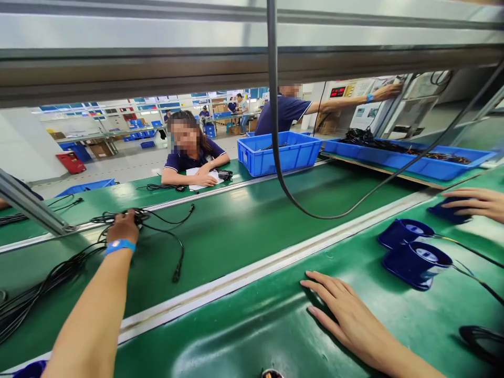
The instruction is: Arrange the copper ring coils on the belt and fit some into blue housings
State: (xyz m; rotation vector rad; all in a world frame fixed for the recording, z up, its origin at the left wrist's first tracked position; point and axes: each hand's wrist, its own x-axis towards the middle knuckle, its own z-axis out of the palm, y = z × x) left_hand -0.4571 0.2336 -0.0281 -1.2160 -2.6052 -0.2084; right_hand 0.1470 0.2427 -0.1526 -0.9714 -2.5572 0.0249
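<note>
The left hand (124,230), whose grip's closure I cannot tell, best gathers the black cables (71,266) evenly; the right hand (344,312) is spread wide

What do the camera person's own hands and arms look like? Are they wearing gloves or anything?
The left hand and right hand have no gloves. A blue band goes around the left wrist; none shows on the right. No sleeve shows on the left arm or right arm.
</note>
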